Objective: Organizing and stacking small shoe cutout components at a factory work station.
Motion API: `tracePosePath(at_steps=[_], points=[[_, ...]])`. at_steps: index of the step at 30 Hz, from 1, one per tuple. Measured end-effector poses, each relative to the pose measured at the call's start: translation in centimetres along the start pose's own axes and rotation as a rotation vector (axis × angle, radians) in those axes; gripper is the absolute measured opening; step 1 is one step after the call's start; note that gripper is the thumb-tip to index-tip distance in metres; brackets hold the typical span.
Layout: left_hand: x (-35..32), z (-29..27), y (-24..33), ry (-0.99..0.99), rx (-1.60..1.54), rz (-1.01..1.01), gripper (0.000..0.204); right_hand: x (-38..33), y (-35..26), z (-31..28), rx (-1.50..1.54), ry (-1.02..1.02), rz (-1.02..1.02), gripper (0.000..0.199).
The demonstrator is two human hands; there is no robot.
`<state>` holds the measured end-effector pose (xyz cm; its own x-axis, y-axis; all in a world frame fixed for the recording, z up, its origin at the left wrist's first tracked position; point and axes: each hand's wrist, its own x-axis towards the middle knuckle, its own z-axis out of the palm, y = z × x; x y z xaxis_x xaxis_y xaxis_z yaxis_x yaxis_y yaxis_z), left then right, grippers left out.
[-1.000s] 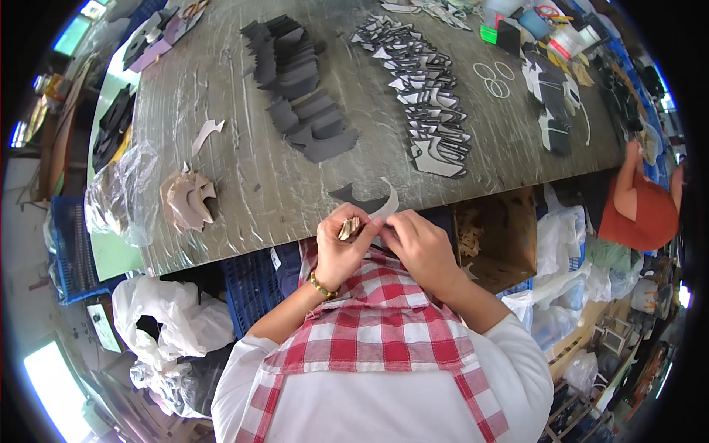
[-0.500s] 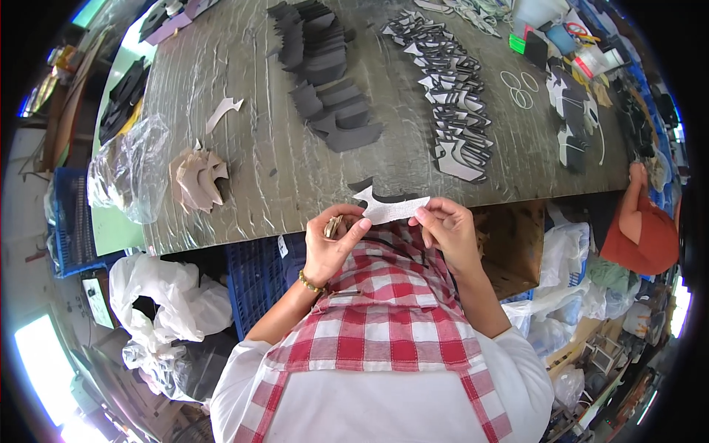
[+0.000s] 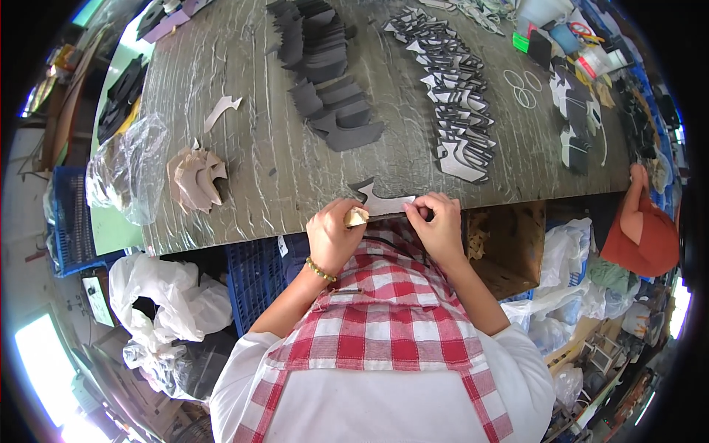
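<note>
At the near edge of the table, a white cut-out piece (image 3: 385,206) with a curved outline lies over a dark cut piece (image 3: 362,182), whose tip shows beyond it. My left hand (image 3: 330,238) is closed round a small tan bundle (image 3: 356,217) and touches the white piece's left end; its fingertips are partly hidden. With thumb and finger, my right hand (image 3: 441,230) pinches the right end of the white piece. Farther off, a fanned row of white-and-dark pieces (image 3: 461,125) stretches away on the right. Dark grey pieces (image 3: 343,122) lie overlapped in the middle.
On the left of the table (image 3: 244,184) are a tan stack (image 3: 196,179), a single pale piece (image 3: 221,112) and a clear plastic bag (image 3: 129,173). Pale rings (image 3: 523,90) lie at right. An open box (image 3: 517,251) stands below the edge; another person's arm (image 3: 634,203) shows far right.
The white piece has come down onto the dark piece at the table's edge. My left hand has turned over, its back now upward, and my right hand has shifted slightly left.
</note>
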<state>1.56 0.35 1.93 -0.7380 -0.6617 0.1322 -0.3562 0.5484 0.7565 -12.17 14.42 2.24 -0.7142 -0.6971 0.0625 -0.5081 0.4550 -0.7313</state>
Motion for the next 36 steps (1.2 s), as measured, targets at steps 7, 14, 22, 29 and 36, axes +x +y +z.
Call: tracePosePath(at_steps=[7,14,22,29,36], points=[[-0.1,0.1,0.0,-0.011,0.002,-0.004,0.011,0.0,0.1,-0.1,-0.048,-0.041,0.0,0.017],[0.0,0.2,0.2,0.017,0.071,0.014,0.013,0.4,-0.9,-1.1,-0.132,-0.117,0.029,0.023],[0.3,-0.1,-0.1,-0.003,0.205,0.262,0.029,1.1,0.0,-0.7,-0.062,-0.097,-0.186,0.02],[0.8,-0.1,0.0,0.006,0.024,0.186,0.042,1.8,2.0,-2.6,0.003,-0.175,-0.16,0.016],[0.9,-1.3,-0.6,-0.464,-1.084,-0.408,0.035,4.7,5.3,-5.6,-0.381,0.211,-0.124,0.011]])
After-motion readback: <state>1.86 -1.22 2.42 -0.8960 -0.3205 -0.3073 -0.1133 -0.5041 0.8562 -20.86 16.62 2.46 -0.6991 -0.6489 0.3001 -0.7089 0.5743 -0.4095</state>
